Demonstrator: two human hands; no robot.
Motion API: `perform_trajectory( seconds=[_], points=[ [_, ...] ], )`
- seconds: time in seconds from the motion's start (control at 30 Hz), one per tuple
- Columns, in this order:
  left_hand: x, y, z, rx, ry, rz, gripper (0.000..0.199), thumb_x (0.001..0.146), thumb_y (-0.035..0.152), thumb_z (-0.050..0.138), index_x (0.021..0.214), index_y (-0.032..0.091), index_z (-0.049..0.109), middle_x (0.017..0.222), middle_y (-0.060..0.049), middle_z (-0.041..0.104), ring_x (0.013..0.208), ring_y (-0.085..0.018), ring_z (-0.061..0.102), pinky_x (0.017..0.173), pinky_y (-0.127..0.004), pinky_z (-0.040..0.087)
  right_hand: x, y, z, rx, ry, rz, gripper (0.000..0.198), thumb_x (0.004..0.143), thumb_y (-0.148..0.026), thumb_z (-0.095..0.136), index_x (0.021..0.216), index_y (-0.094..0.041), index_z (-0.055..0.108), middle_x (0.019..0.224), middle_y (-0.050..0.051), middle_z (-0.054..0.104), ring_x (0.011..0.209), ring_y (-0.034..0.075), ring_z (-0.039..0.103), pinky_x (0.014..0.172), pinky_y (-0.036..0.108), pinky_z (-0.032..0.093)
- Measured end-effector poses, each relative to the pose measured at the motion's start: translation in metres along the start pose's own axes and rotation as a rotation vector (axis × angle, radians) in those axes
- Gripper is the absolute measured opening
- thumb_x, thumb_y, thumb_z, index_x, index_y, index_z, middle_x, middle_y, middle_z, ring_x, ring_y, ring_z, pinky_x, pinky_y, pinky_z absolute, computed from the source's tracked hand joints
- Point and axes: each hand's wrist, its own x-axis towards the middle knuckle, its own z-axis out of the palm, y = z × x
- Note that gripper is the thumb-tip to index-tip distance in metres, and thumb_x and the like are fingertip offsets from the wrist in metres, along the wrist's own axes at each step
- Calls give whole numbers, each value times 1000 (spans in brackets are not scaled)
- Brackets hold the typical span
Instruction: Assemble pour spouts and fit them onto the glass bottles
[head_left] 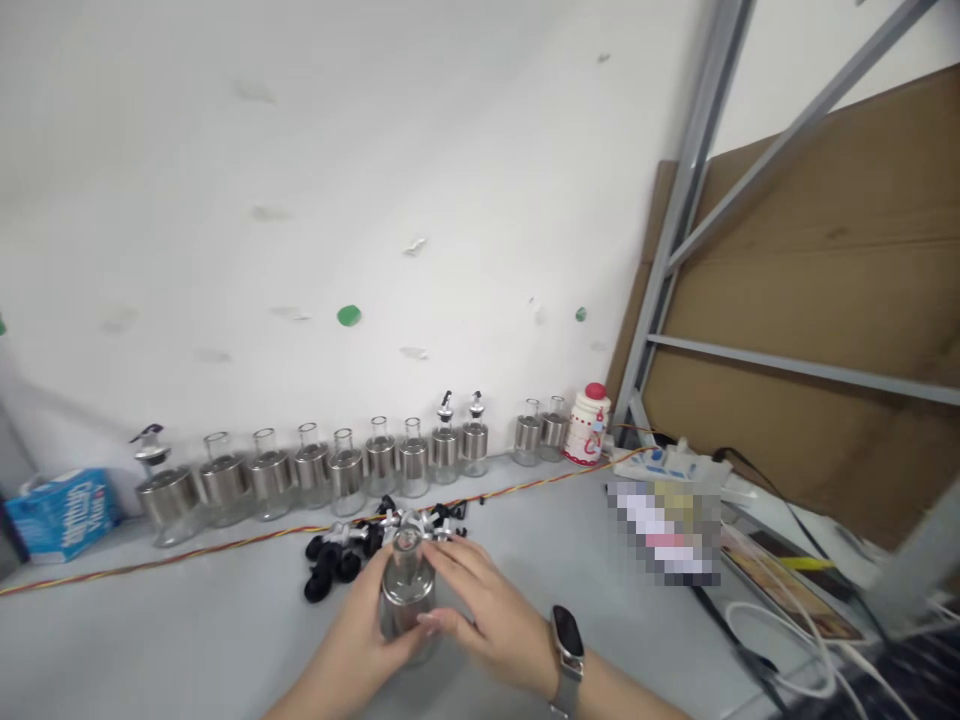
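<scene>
A glass bottle (409, 588) with a metal sleeve and an uncapped neck stands upright near the table's front. My left hand (360, 635) is wrapped round its left side, thumb across the lower front. From the right, my right hand (499, 625) grips the same bottle, fingertips by the shoulder and thumb lower down; a watch (568, 640) is on that wrist. Just behind the bottle lies a pile of black and silver pourer tops (349, 550), partly hidden by my hands.
Along the wall runs a row of similar bottles (270, 470), several uncapped, some with pourers. A blue packet (64, 515) lies far left. A twisted wire (247, 537) crosses the table. At right are a white jar (587, 425), a power strip (679, 462), cables and a metal frame (682, 220).
</scene>
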Motion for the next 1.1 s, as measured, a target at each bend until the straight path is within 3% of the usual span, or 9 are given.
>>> perform_trajectory(
  seconds=[0.2, 0.43, 0.5, 0.57, 0.7, 0.8, 0.93, 1.1],
  points=[
    [2, -15, 1, 44, 8, -66, 61, 63, 34, 66, 116, 19, 40, 116, -13, 53, 108, -29, 48, 92, -43, 36, -11, 4, -11, -30, 2, 8, 46, 86, -38, 40, 128, -20, 33, 125, 6, 44, 115, 15, 36, 101, 30, 27],
    [3, -7, -1, 132, 25, -111, 58, 59, 38, 67, 108, 17, 45, 109, -13, 56, 103, -29, 52, 89, -42, 39, -8, 18, -7, -252, -30, -148, 43, 88, -38, 35, 125, -15, 34, 124, 10, 46, 115, 17, 38, 103, 36, 20],
    [3, -4, -5, 197, 101, -133, 61, 54, 42, 69, 105, 17, 46, 106, -12, 57, 100, -30, 53, 88, -43, 40, -2, 26, -5, -372, -43, -196, 39, 89, -35, 35, 121, -14, 40, 118, 12, 50, 109, 19, 42, 101, 39, 21],
    [6, 1, -12, 232, 214, -170, 61, 51, 46, 69, 100, 17, 47, 101, -11, 59, 96, -31, 55, 86, -44, 41, 8, 38, -6, -470, -95, -183, 31, 89, -31, 35, 112, -14, 48, 106, 12, 57, 98, 20, 49, 93, 39, 29],
    [15, 15, -30, 42, 440, -272, 53, 53, 47, 68, 93, 20, 47, 89, -6, 62, 84, -27, 60, 75, -38, 47, 26, 68, -16, -522, -102, 129, 18, 85, -24, 43, 89, -16, 59, 84, 8, 60, 83, 21, 55, 77, 35, 38],
    [20, 24, -39, -128, 565, -382, 56, 49, 46, 70, 92, 19, 47, 83, -4, 63, 76, -24, 62, 68, -33, 48, 31, 87, -18, -504, -7, 284, 17, 83, -20, 45, 92, -13, 58, 87, 10, 59, 81, 22, 56, 73, 34, 40],
    [23, 28, -48, -75, 621, -464, 55, 47, 46, 71, 90, 19, 49, 77, -3, 62, 73, -24, 60, 65, -33, 47, 25, 94, -7, -426, 33, 285, 20, 83, -19, 46, 100, -18, 56, 93, 6, 56, 83, 17, 55, 74, 27, 41],
    [28, -4, -76, -15, 924, -505, 64, 49, 39, 72, 103, 17, 46, 83, -4, 58, 75, -22, 58, 71, -35, 46, 19, 86, 8, -191, 132, 188, 25, 83, -18, 46, 107, -20, 53, 98, 6, 53, 91, 16, 50, 82, 28, 40]
  ],
)
